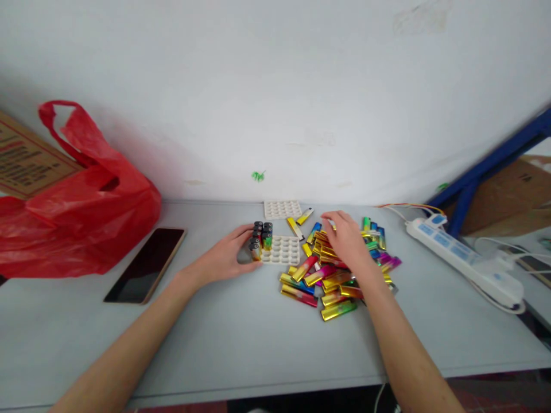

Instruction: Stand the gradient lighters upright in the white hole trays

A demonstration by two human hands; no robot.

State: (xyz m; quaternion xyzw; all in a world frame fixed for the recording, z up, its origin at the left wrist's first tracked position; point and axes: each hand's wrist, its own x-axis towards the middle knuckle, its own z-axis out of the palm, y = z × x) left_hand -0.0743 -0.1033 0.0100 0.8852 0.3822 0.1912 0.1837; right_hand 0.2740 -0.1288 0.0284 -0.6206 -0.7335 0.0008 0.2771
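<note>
My left hand (230, 251) curves round the left end of a white tray (286, 250) with rows of round holes. Its index finger lies behind a small group of lighters (260, 236) and its thumb lies at the tray's near edge. These lighters stand upright with their black tops up. Over a heap of shiny multicoloured lighters (325, 278) reaches my right hand (346, 238), fingers loosely bent and apart. No lighter is clearly gripped in it, though its fingertips are partly hidden. The hand and forearm cover part of the heap.
Behind lies a second white tray (283, 209), near two loose yellow lighters (295, 228). A phone (146, 265) and a red plastic bag (86, 212) are on the left. A white power strip (465, 258) with cables lies on the right, beside a blue metal frame (495, 163). A wall rises behind.
</note>
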